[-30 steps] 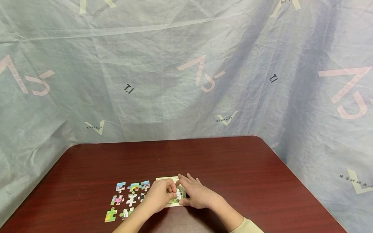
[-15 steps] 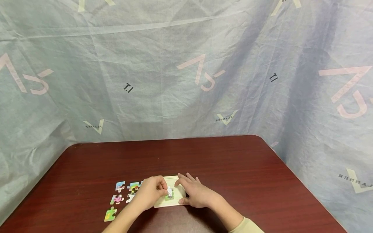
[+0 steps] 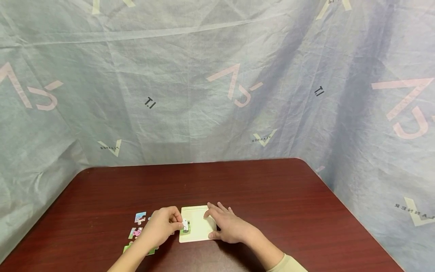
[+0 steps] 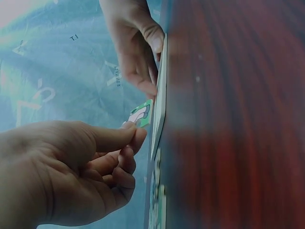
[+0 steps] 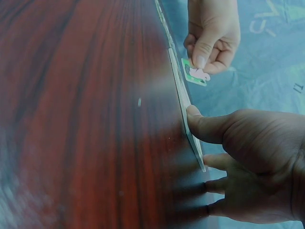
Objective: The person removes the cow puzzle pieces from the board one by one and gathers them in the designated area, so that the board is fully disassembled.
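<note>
My left hand (image 3: 162,226) pinches a jigsaw piece (image 3: 186,227) between thumb and index finger. Green edges and a white figure show on the piece, which overlaps the left part of a pale wooden puzzle tray (image 3: 202,230) in the head view. From the left wrist, the piece (image 4: 139,114) appears tilted and raised above the tray. Spread over the tray's right side, my right hand (image 3: 229,226) touches its edge with the thumb (image 5: 200,121) and index finger, while the other fingers reach out past it. No puzzle piece lies under the right hand.
Loose jigsaw pieces lie left of the tray, among them a blue one (image 3: 140,217) and a pink one (image 3: 136,232); my left forearm covers several others. The dark red wooden table (image 3: 258,189) reaches back to a grey printed cloth (image 3: 190,94).
My left hand has carried the pinched piece leftward, from near the right hand to the tray's left side, baring more of the tray. The right hand has stayed in place.
</note>
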`<state>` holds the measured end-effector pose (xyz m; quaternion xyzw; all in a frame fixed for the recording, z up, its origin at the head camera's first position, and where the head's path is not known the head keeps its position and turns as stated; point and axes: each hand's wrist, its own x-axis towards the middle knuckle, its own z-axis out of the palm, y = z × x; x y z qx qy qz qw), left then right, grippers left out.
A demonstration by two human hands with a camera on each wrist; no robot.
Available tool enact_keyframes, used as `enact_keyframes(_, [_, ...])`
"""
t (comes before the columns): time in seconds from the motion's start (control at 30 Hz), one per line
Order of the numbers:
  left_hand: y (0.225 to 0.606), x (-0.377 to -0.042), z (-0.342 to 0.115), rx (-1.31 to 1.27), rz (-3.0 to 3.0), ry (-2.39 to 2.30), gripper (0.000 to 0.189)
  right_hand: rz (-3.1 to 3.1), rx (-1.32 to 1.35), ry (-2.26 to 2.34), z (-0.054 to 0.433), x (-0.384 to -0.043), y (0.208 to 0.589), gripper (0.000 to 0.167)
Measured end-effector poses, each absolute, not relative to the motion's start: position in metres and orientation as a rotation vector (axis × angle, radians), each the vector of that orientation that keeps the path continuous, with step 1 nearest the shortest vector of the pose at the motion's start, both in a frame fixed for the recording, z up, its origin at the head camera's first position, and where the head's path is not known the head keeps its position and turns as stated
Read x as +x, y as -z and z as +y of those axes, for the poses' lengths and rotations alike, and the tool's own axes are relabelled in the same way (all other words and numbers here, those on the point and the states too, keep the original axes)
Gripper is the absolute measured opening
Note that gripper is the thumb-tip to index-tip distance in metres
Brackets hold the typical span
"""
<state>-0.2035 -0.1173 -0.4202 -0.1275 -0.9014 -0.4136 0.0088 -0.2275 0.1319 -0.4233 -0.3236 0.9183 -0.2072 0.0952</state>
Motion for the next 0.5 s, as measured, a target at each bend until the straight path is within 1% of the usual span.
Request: enact_keyframes(0.5, [0.421,-0.194,-0.143,-0.333,-2.858,1.236,0.020,2.717,-0.965,0.602,0.133,-0.227,0.424,0.043])
